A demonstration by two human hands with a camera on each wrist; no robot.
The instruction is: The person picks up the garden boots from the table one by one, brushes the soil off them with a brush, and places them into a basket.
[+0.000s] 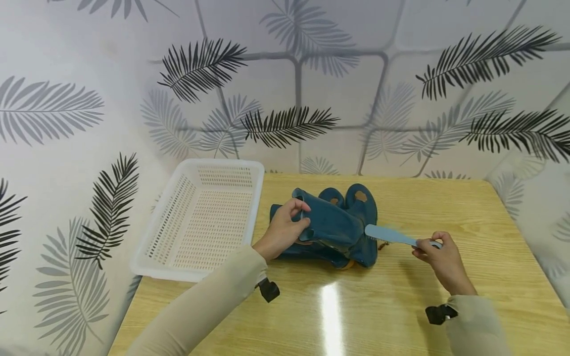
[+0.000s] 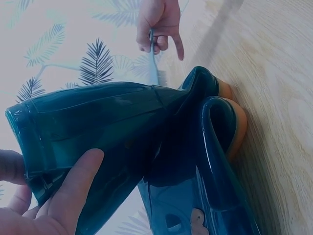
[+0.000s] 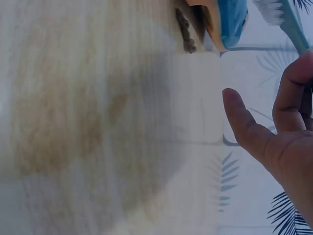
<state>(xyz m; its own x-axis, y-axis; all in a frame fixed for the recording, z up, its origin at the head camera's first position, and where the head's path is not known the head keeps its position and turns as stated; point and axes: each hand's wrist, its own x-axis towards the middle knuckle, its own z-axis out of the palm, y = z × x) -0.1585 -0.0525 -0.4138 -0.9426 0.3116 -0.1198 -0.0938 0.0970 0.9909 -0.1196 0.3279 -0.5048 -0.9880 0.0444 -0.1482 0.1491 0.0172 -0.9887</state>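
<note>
A pair of dark teal rain boots with orange soles lies on the table. My left hand [image 1: 285, 225] grips one rain boot [image 1: 331, 220] by the rim of its shaft, tilted over the other boot [image 1: 307, 251]. In the left wrist view the thumb lies along the held shaft. Brown patches mark the toes. My right hand [image 1: 445, 259] pinches the handle of a light blue brush [image 1: 389, 234], its head right at the foot of the held boot. White bristles [image 3: 270, 11] show in the right wrist view.
A white perforated plastic basket [image 1: 200, 217] stands at the left of the wooden table [image 1: 445, 212]. Dark brown clumps [image 3: 186, 30] lie on the table beside the boots. A wall covering with leaf prints [image 1: 338, 89] rises behind the table.
</note>
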